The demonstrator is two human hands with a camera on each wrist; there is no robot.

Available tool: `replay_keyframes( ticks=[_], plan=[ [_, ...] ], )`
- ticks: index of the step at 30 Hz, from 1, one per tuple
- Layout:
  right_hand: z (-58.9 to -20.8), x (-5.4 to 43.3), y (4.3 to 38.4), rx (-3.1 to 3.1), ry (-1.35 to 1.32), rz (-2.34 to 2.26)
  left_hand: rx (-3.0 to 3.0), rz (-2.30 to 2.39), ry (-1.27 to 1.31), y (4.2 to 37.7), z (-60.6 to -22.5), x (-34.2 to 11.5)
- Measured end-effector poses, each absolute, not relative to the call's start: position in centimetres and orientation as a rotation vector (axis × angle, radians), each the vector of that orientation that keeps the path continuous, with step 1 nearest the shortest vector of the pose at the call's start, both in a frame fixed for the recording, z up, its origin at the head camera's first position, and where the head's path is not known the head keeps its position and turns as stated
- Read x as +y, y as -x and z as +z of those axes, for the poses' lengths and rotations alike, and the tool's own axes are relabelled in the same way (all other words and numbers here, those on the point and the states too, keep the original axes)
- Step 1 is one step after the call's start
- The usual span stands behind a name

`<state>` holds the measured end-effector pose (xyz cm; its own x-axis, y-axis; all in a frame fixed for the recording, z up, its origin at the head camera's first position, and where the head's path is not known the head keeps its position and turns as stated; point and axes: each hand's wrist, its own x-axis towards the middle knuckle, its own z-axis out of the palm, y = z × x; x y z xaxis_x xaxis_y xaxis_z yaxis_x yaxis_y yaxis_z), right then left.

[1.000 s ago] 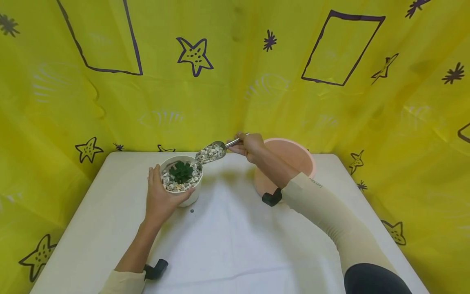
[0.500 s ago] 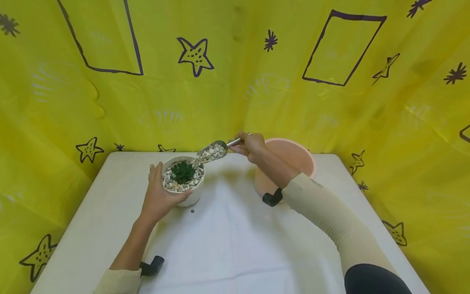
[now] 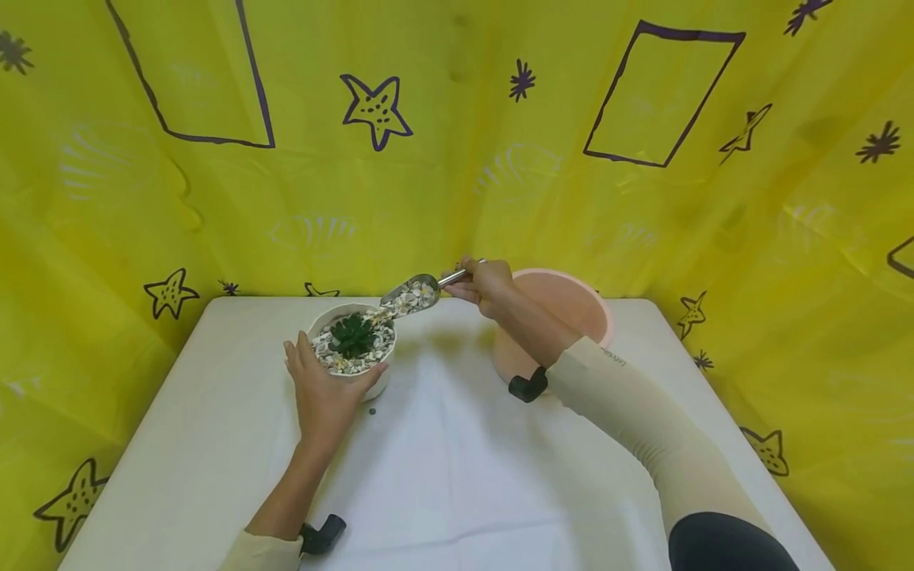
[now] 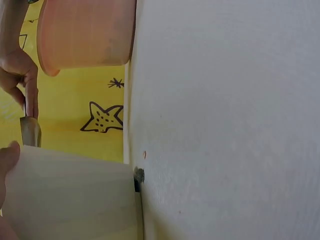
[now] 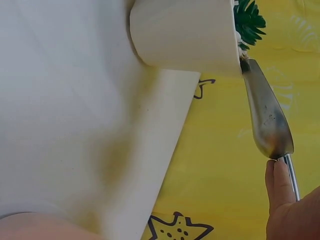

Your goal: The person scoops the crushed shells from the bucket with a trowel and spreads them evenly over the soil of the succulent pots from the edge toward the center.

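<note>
A white plant pot (image 3: 382, 385) holds a green succulent (image 3: 352, 336) set in pale pebbles. My left hand (image 3: 327, 400) grips the pot from its near left side, fingers around the left wall and thumb by the rim at the right. With my right hand (image 3: 489, 284) I hold a metal scoop (image 5: 270, 117) by its thin handle. Light pebbles (image 3: 410, 298) lie in the scoop, which tilts down toward the pot. Its lip meets the pot's right rim, with pebbles at the spot where they meet. In the left wrist view the pot hides the scoop's tip.
A pink bucket (image 3: 608, 321) stands at the back right, partly behind my right forearm. One small dark pebble (image 3: 372, 411) lies on the white table (image 3: 457, 476) before the pot. A yellow patterned curtain (image 3: 443, 190) hangs close behind the table.
My left hand and wrist have shifted, the wrist swinging rightward around the pot's near side. The pot moved slightly right, then back left. The scoop and right hand stay almost still.
</note>
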<state>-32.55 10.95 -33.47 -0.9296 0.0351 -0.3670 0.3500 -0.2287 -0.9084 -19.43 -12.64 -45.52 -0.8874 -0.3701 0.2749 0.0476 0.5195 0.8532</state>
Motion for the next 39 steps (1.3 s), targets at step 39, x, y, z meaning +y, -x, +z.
replay_keyframes(
  ticks=[39],
  plan=[
    [-33.7, 11.0, 32.7, 1.824, -0.42, -2.306, -2.559, -1.405, -0.061, 20.6, -45.1, -15.8]
  ],
)
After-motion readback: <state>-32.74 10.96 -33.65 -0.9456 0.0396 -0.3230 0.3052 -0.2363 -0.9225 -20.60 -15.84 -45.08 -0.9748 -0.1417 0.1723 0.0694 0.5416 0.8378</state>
